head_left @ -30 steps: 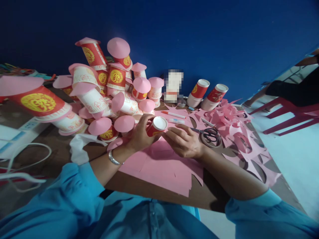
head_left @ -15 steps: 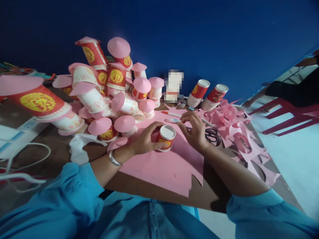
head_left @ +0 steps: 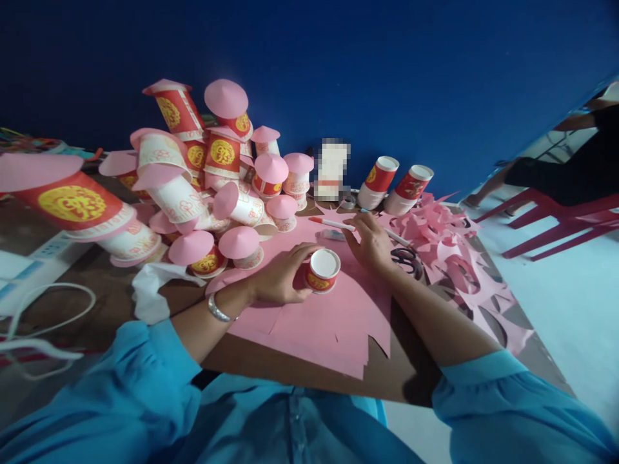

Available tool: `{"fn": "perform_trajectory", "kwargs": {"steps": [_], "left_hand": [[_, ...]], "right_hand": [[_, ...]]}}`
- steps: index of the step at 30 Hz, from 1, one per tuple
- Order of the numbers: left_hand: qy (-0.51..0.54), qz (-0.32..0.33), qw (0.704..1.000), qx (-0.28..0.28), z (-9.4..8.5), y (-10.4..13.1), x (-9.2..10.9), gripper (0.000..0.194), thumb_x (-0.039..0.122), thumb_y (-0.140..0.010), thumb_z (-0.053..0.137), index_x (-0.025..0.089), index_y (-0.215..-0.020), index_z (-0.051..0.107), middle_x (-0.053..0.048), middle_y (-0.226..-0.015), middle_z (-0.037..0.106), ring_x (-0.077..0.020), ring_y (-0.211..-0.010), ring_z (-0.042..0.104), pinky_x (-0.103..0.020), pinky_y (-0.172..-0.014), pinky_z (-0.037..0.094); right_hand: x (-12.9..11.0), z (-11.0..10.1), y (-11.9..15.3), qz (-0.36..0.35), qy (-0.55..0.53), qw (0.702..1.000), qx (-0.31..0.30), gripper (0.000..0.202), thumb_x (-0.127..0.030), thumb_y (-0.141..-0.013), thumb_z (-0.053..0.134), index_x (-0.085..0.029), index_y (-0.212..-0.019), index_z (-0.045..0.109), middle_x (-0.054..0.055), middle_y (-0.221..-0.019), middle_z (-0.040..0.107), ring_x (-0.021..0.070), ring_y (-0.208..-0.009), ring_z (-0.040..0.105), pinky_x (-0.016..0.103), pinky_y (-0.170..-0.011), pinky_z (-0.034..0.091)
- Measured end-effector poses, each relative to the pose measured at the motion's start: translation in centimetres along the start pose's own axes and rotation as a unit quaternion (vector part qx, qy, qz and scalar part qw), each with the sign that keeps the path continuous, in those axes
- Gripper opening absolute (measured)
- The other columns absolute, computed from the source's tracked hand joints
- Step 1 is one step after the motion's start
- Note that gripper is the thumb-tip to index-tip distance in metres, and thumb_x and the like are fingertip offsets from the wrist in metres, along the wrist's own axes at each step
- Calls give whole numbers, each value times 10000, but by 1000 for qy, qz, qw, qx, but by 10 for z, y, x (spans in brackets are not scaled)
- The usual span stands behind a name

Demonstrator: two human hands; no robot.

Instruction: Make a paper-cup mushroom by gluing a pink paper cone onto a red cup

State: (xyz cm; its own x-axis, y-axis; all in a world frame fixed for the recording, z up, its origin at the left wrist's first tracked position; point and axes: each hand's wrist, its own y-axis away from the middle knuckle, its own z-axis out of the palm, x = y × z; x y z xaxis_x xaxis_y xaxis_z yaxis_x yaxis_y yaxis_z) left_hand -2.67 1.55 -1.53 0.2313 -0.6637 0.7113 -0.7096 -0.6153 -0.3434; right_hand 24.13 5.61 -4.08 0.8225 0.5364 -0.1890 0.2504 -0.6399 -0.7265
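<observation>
An upright small red paper cup [head_left: 321, 282] with a yellow print and white top stands on pink paper [head_left: 309, 328]. My left hand [head_left: 280, 276] curves round its left side, fingers behind and thumb low at the front. My right hand [head_left: 371, 245] reaches over the tools behind the cup, thumb and fingers apart, fingertips partly hidden. Beside its fingertips lie a white pen [head_left: 338, 224] with an orange end and a clear tube [head_left: 333, 236]. Black-handled scissors [head_left: 407, 261] lie right of the hand.
Several red and white cups with pink cone tops [head_left: 225, 151] are heaped at the left. Two cup stacks [head_left: 410, 189] stand at the back right. Pink paper scraps [head_left: 464, 258] cover the table's right side. A white cable [head_left: 58, 287] lies far left; a person sits beyond.
My right hand has shifted off the tube's end toward the pen and farther back. My left thumb has slid from the cup's front toward its lower left. The view has shifted slightly.
</observation>
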Motion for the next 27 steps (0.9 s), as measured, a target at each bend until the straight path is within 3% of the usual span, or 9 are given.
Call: {"fn": "perform_trajectory", "kwargs": {"steps": [5, 8, 10, 12, 15, 20, 27], "left_hand": [[101, -13, 995, -14, -4, 2, -4, 821, 82, -715, 649, 289, -1474, 414, -135, -1477, 555, -333, -1372, 594, -566, -1135, 523], [147, -15, 989, 1, -4, 3, -11, 711, 118, -742, 599, 277, -1416, 438, -124, -1412, 563, -316, -1346, 592, -571, -1140, 500], [147, 1, 988, 42, -3, 4, -16, 637, 112, -708, 573, 255, -1320, 472, -111, -1320, 566, -289, -1270, 598, -535, -1103, 514], [126, 14, 988, 94, -1, 3, -18, 546, 83, -668, 546, 238, -1188, 488, -83, -1186, 566, -241, -1120, 608, -459, -1013, 541], [65, 34, 983, 166, 3, 2, -15, 435, 23, -653, 514, 228, -1034, 480, -38, -1007, 540, -189, -925, 564, -369, -867, 529], [-24, 127, 960, 249, 3, -1, -3, 350, -5, -700, 506, 230, -957, 472, -9, -895, 514, -171, -808, 516, -318, -726, 476], [-127, 234, 921, 284, -13, -6, 35, 246, 62, -822, 555, 224, -997, 496, -26, -873, 557, -181, -813, 557, -331, -720, 503]], "right_hand": [[-2, -3, 1, -26, 43, 999, -20, 175, -256, -997, 588, -191, -849, 653, 100, -930, 629, 251, -876, 588, 373, -746, 497], [-6, -3, 3, -9, 81, 996, -39, 99, -219, -976, 581, -172, -1011, 660, 137, -1075, 643, 272, -963, 597, 375, -760, 500], [-9, 0, 4, 1, 98, 993, -69, 225, -201, -963, 568, -160, -1173, 636, 155, -1182, 637, 286, -1049, 596, 376, -793, 503], [-13, 4, 6, -3, 114, 987, -113, 274, -218, -971, 553, -154, -1227, 629, 155, -1178, 647, 289, -1059, 592, 365, -789, 489], [-18, 9, 8, -17, 140, 977, -159, 233, -262, -1014, 505, -154, -1123, 680, 132, -1031, 673, 259, -928, 585, 335, -711, 427], [-23, 10, 9, -37, 159, 975, -149, 281, -272, -1053, 443, -158, -1116, 692, 132, -1056, 687, 236, -906, 580, 323, -680, 365], [-22, 12, 9, 3, 142, 978, -154, 330, -332, -1059, 427, -138, -1099, 691, 119, -970, 696, 208, -784, 599, 315, -598, 291]]}}
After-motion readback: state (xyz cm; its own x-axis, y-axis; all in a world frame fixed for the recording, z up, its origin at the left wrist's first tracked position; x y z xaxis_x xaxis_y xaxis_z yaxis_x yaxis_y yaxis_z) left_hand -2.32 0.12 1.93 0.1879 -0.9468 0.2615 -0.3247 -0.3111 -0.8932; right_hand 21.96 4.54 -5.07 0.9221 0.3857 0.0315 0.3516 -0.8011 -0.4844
